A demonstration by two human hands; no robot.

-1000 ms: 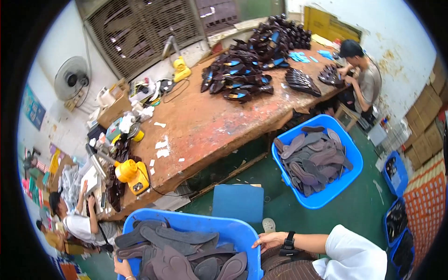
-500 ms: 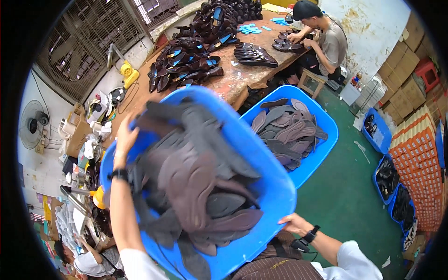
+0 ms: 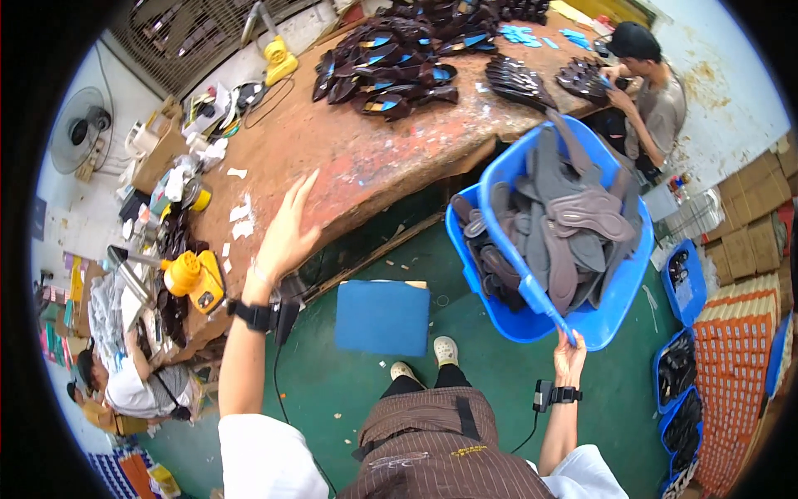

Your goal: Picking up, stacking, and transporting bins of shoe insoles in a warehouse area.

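My left hand (image 3: 289, 229) is raised near the table's front edge, fingers spread and holding nothing. My right hand (image 3: 569, 358) grips the near corner of a blue plastic bin (image 3: 509, 241). This bin rests tilted on top of another blue bin (image 3: 489, 314) standing on the floor to the right. Dark grey and brown shoe insoles (image 3: 586, 214) fill the upper bin in a loose heap. More insoles (image 3: 496, 270) show in the lower bin at its left side; the rest of its contents are hidden.
A worn wooden table (image 3: 357, 145) carries piles of dark shoes (image 3: 386, 75). At its far right a co-worker (image 3: 657, 100) handles shoes. A blue-topped stool (image 3: 382, 318) stands before my feet. Stacked orange-and-white boxes (image 3: 731, 374) and blue bins (image 3: 675, 370) line the right side.
The bin of insoles has moved from in front of me to the right, onto the floor bin. My left hand has let go of it; my right hand still holds its rim.
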